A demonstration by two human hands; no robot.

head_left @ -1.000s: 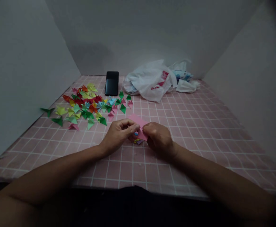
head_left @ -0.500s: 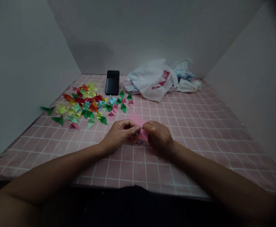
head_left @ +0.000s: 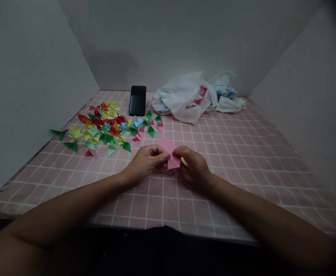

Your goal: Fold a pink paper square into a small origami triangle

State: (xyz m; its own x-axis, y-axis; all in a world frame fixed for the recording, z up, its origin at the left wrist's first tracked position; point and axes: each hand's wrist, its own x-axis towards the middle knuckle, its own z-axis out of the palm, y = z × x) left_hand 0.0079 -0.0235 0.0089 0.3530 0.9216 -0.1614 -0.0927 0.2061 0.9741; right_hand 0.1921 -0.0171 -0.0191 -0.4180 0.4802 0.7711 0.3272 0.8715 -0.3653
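Pink paper sheet (head_left: 168, 147) is the landmark: it sits mid-table on the pink checked tablecloth (head_left: 242, 153), top of a small stack of coloured papers (head_left: 170, 171) whose edges peek out just below it.

Head view only:
- Left hand (head_left: 146, 161): fingers curled, thumb and forefinger pressed together on the sheet's near-left edge.
- Right hand (head_left: 195, 168): fingers bent, pinching the sheet's near-right edge; a yellow sliver shows at its fingertips. Can't tell if that's a second sheet.
- Both hands touch the sheet; its far corner lifts slightly off the stack.
- Left of the sheet, well apart: scatter of folded paper triangles (head_left: 107, 128), mixed green, red, yellow, blue, pink.
- Beyond the sheet, toward the back wall: black phone (head_left: 137, 100) lying flat, and a crumpled white plastic bag (head_left: 185, 97) to its right.

Risks, my read:
- Pinch may catch two sheets at once, since the stack edges sit right under the fingertips.
- Low light plus pink on pink makes edge alignment hard; a crease could land skewed.
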